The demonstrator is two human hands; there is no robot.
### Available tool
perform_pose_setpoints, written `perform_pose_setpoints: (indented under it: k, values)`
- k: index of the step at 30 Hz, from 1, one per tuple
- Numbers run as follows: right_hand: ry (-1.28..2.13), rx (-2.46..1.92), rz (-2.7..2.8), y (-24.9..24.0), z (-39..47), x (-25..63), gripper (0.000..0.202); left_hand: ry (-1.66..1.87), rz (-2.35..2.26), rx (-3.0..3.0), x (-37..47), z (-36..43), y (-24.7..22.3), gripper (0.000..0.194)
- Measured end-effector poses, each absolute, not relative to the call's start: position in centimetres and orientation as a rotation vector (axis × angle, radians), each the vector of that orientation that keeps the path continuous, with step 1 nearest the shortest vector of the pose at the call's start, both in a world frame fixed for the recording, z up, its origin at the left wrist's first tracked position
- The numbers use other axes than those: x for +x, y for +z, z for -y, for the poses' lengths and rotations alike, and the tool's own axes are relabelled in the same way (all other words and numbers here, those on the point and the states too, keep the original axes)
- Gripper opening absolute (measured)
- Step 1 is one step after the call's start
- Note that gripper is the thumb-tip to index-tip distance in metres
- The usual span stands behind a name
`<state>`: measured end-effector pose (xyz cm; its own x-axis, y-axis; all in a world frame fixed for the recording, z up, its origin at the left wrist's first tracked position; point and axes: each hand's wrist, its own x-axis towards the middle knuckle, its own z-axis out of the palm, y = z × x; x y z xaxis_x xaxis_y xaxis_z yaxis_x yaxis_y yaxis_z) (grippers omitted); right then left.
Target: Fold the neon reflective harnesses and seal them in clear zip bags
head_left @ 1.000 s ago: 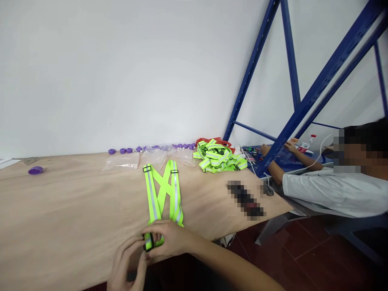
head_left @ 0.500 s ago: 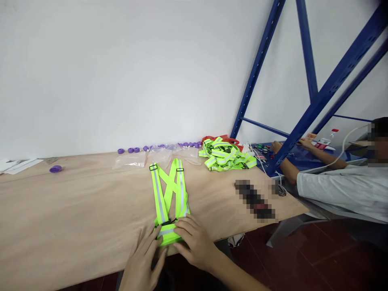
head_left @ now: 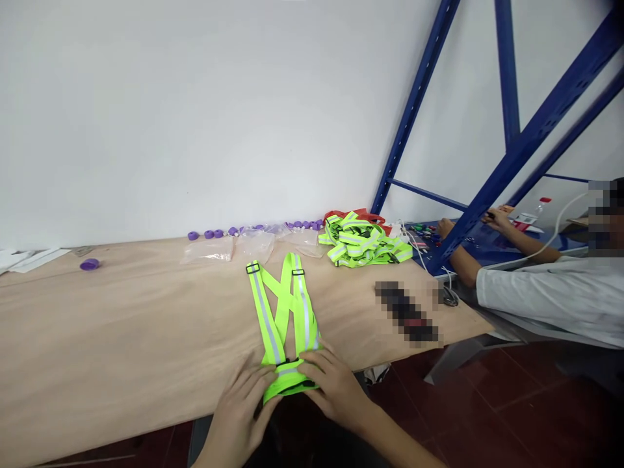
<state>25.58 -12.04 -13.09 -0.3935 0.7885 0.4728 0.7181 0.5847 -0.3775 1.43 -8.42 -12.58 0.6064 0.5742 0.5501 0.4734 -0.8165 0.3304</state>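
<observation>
A neon-yellow reflective vest (head_left: 287, 305) made of straps with silver stripes lies on the wooden table (head_left: 146, 338), its shoulder straps crossed and pointing away from me. Its folded waist band sticks out past the table's front edge. My left hand (head_left: 241, 396) pinches the left end of that band, thumb below and fingers on top. On the right end, my right hand (head_left: 336, 387) grips the band in the same way. Black buckles sit on both shoulder straps.
A heap of similar vests (head_left: 361, 240) lies at the back right. Clear plastic bags (head_left: 209, 250) and several purple round pieces (head_left: 217, 233) line the wall. A blue metal frame (head_left: 487, 188) stands to the right, where a person in a white sleeve (head_left: 531, 292) works. A blurred dark object (head_left: 407, 312) lies nearby.
The vest has slid right and toward me, its waist band now past the table edge. Both hands went with it and now close on the band, where before they lay flatter.
</observation>
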Motion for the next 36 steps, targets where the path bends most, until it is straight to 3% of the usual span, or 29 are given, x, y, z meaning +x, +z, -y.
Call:
perform_pose_setpoints:
  k: [4,6,8,11,16,19,21,25,31,36]
  values:
    - [0.501,-1.284,2.039,-11.7,10.3,25.9,0.02,0.861,-0.972,2.512,2.3,6.6,-10.9,0.018]
    - [0.541,-1.36,1.991,-11.4,9.3,25.9,0.017,0.76,-1.044,2.419,3.0,5.4,-10.6,0.026]
    - [0.443,-1.445,1.99,-11.6,8.5,25.8,0.017,0.701,-1.11,2.385,3.7,4.5,-10.9,0.032]
    - [0.192,-1.536,1.968,-12.3,8.2,25.5,0.033,0.761,-1.182,2.449,4.1,3.7,-12.0,0.024]
    - [-0.025,-1.346,2.143,-13.5,9.3,25.3,0.014,0.934,-0.993,2.669,3.8,4.4,-13.0,0.018]
    - [0.029,-1.262,2.243,-13.7,10.4,26.0,0.039,0.91,-0.937,2.741,3.4,5.5,-12.8,0.016]
    - [0.045,-1.232,2.307,-13.6,11.2,26.5,0.05,0.852,-0.919,2.772,2.9,6.3,-12.7,0.031]
    - [0.066,-1.169,2.312,-12.9,12.3,26.9,0.033,0.767,-0.881,2.737,2.1,7.6,-12.4,0.03]
    - [0.492,-1.351,1.966,-12.0,10.7,26.2,0.014,0.742,-0.95,2.397,2.9,6.3,-10.8,0.015]
    - [0.427,-1.416,1.942,-11.9,8.4,26.5,0.022,0.769,-1.084,2.27,4.2,4.6,-10.5,0.026]
